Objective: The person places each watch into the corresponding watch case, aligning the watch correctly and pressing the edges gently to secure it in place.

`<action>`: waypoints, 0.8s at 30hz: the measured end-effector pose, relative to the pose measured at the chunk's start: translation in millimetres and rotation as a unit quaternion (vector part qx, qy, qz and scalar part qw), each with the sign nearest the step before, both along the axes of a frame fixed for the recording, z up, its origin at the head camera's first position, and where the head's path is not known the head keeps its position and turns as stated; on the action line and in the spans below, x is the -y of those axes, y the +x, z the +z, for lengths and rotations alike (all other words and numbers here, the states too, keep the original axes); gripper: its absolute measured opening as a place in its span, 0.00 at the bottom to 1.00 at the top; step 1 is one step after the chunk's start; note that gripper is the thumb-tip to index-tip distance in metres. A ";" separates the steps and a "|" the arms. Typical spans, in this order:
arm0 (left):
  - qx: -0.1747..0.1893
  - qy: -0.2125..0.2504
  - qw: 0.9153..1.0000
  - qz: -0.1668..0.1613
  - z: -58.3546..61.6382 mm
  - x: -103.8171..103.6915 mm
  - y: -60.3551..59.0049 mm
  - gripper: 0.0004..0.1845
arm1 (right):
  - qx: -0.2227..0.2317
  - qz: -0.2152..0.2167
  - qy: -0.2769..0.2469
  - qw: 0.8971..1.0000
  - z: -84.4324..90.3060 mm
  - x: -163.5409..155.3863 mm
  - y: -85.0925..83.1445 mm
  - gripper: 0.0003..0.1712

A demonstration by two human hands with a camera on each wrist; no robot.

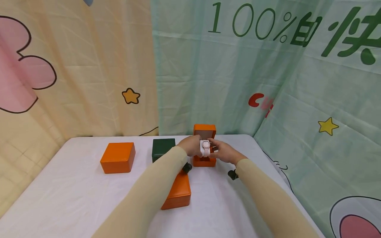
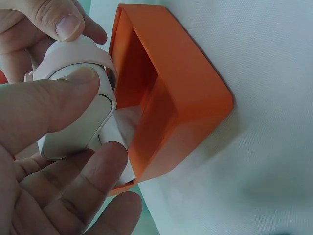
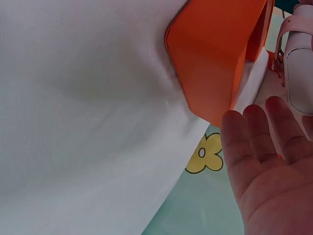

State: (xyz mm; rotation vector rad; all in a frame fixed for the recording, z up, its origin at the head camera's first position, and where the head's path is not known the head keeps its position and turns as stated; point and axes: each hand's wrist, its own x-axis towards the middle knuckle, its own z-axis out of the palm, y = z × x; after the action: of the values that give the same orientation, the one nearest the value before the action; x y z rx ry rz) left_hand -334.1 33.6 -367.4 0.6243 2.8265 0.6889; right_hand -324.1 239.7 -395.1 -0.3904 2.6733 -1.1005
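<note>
A wristwatch [image 1: 205, 144] with a pale pink strap and square face is wrapped round a white cushion [image 2: 78, 125]. My left hand [image 1: 191, 145] grips the cushion, its thumb lying across one end below the strap. From the other side my right hand [image 1: 224, 151] holds the watch with thumb and forefinger, the other fingers [image 3: 288, 142] stretched out beside it. Both hands are over an orange watch box [image 1: 204, 162] whose lid [image 1: 204, 127] stands upright at the back. Part of the box's pale inside shows behind the cushion in the left wrist view.
On the white-covered table [image 1: 71, 191], a closed orange box [image 1: 117, 158] stands at left. A dark green box [image 1: 163, 147] sits beside my left hand, with another orange box [image 1: 180, 193] nearer me, partly behind my left sleeve. Printed curtains [image 1: 190, 82] hang behind and at right.
</note>
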 end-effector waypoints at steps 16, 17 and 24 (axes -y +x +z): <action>0.008 -0.031 0.999 0.019 -13.6 -8.8 -7.2 0.26 | 0.011 0.005 0.053 0.999 -11.5 -0.3 -12.1 0.45; 0.004 -0.037 0.999 0.017 -14.3 -9.4 -7.2 0.25 | 0.012 0.006 0.057 0.998 -11.9 -0.5 -12.2 0.45; -0.009 -0.065 0.998 0.017 -19.1 -13.9 -10.9 0.18 | 0.001 0.014 0.086 0.996 -15.1 -0.1 -14.9 0.46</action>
State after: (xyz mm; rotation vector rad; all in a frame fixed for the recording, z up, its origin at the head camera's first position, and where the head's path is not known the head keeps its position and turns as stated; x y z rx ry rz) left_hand -345.0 47.5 -386.4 0.5642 2.8753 0.5032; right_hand -339.0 239.9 -410.3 -0.3915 2.7249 -0.8530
